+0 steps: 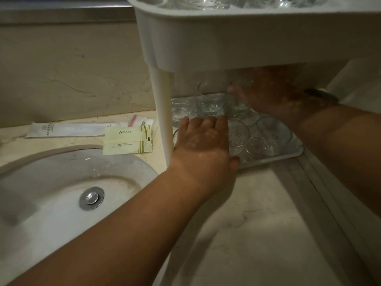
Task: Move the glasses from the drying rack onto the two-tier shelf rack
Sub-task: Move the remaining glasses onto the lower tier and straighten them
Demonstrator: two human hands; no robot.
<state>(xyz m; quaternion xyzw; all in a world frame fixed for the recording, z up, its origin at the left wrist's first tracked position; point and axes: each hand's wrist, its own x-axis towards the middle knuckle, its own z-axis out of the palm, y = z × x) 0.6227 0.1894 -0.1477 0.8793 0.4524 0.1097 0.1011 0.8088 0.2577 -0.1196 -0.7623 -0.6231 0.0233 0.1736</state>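
The white two-tier shelf rack (206, 44) fills the top right; its upper tier holds several clear glasses (214, 2). On the lower tier tray (296, 152) stand several more glasses (208, 100). My right hand (274, 93) reaches in under the upper tier and grips a clear glass (237, 100) at the back of the lower tier. My left hand (202, 141) lies flat with straight fingers over the front left of the lower tray, thumb at the tray's front edge. The drying rack is not in view.
A white sink basin (61, 182) with a chrome drain (91, 198) sits at the left. Toiletry sachets (126, 139) and a long wrapped packet (68, 130) lie on the marble counter behind it. The rack's white leg (162, 112) stands between sachets and tray.
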